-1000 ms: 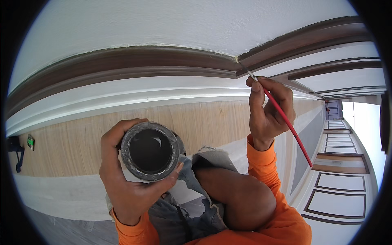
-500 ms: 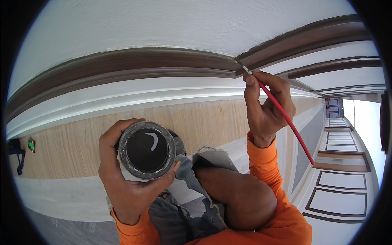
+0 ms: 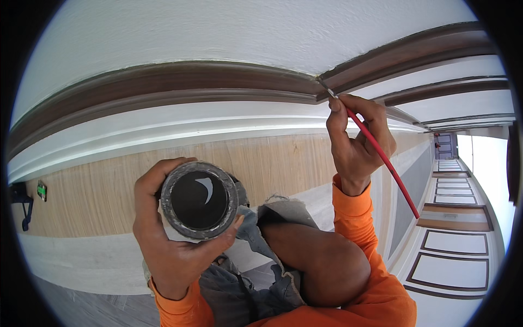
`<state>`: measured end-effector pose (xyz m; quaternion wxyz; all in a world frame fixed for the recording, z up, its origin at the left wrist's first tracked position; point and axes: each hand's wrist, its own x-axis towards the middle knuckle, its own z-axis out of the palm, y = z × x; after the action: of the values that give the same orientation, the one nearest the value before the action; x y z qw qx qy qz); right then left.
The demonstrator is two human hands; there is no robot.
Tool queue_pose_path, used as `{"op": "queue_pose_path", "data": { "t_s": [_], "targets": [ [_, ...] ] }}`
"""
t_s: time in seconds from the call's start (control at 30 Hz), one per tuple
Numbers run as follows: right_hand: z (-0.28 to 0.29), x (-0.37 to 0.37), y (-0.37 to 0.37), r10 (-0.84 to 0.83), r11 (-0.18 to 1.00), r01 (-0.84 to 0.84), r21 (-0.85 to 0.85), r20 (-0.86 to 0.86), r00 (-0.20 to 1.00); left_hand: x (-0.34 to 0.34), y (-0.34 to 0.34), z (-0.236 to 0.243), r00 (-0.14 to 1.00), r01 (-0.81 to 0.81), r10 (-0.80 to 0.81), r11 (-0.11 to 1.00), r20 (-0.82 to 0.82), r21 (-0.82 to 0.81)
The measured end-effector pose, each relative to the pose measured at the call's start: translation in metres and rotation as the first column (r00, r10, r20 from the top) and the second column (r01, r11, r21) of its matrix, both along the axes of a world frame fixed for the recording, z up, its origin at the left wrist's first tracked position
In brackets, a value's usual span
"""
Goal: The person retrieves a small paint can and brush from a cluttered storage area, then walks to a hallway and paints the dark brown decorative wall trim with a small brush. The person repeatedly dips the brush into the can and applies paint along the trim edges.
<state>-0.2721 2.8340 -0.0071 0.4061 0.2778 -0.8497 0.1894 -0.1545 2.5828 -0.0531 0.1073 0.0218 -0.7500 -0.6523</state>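
Observation:
My left hand is wrapped round a round paint pot with a smeared grey rim and dark, shiny paint inside. The pot is upright above my lap. In my right hand, a thin paintbrush with a long red handle is pinched close to its metal collar. Its bristle tip meets the corner where two lengths of dark brown wall moulding join. Beyond the moulding's upper edge lies a white, textured wall panel.
A white skirting board runs below the moulding, above a wood-look floor. My bare knee sticks out of torn denim. At the far left lie a small green-and-black object and a dark blue item. Panelled doors line the right.
The brush tip and my right hand have shifted very slightly to the right at the moulding corner. The pot has moved a touch to the right in my left hand.

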Motion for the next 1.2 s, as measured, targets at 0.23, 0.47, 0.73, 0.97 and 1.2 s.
{"op": "queue_pose_path", "data": {
  "t_s": [0.23,0.47,0.73,0.97,1.2],
  "targets": [
    [0.0,0.001,-0.004,0.012,0.999,-0.012,-0.04,0.002,1.0,0.002,-0.001,0.0,1.0,0.005,-0.005,1.0,-0.018,0.007],
    [0.001,0.004,-0.006,0.016,0.999,-0.015,-0.05,0.015,1.0,0.003,-0.001,0.002,1.0,0.02,-0.019,0.998,-0.02,0.062],
    [0.001,0.004,-0.003,-0.024,1.0,0.023,0.009,0.023,0.999,0.004,0.0,0.004,0.999,0.011,-0.009,0.997,-0.032,0.074],
    [-0.005,0.0,-0.003,0.035,0.999,-0.035,-0.026,-0.006,0.999,0.007,-0.001,0.004,0.999,0.009,-0.009,1.0,-0.036,0.004],
    [-0.009,0.005,0.002,-0.013,1.0,0.013,-0.011,-0.004,1.0,0.008,-0.001,0.005,1.0,-0.004,0.004,1.0,-0.002,0.014]
  ]
}}
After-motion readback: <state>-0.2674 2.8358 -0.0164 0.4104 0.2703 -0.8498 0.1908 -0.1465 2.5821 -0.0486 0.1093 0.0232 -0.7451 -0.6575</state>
